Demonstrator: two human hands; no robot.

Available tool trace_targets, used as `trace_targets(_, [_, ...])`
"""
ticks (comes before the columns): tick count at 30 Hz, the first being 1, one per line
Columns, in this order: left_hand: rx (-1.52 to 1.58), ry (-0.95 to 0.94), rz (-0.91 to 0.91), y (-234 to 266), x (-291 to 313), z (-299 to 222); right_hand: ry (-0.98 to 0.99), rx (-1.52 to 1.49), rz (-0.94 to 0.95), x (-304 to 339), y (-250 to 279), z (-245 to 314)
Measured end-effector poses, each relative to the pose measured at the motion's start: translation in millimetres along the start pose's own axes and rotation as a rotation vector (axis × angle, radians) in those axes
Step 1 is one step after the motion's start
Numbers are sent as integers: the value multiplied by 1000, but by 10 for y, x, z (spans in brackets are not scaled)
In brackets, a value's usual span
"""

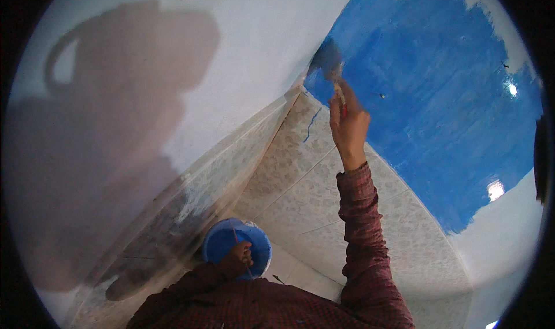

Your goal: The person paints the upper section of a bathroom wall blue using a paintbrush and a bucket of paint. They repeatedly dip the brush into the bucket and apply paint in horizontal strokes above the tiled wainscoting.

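Note:
My right hand is raised on an outstretched arm and closed around the handle of a paintbrush. The bristles look blurred and lie against the wall corner, at the left edge of the blue paint. Low in front of my body, my left hand is closed on the thin handle that crosses the mouth of a bucket. Blue paint fills part of the bucket, and its pale rim is smeared. The far end of the handle is visible beyond my fingers.
A white wall with a large shadow meets the blue one at the corner. Patterned tiles cover the lower walls, with a thin blue drip near the corner. A small nail-like thing sticks out of the blue area.

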State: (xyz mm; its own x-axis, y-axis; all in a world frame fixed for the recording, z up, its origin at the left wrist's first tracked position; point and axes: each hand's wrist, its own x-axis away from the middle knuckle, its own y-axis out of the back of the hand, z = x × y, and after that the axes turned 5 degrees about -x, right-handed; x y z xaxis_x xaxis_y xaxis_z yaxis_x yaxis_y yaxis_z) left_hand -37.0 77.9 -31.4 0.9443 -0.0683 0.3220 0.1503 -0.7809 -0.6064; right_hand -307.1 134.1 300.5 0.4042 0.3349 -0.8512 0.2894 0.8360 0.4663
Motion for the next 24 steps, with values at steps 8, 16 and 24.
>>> trace_targets(8, [403, 322, -170, 71, -172, 47, -93, -57, -23, 227, -151, 22])
trace_targets(16, [108, 118, -103, 12, -124, 24, 6, -53, 45, 453, -290, -94])
trace_targets(24, [340, 323, -188, 71, -278, 67, -78, -33, 148, 430, -183, 9])
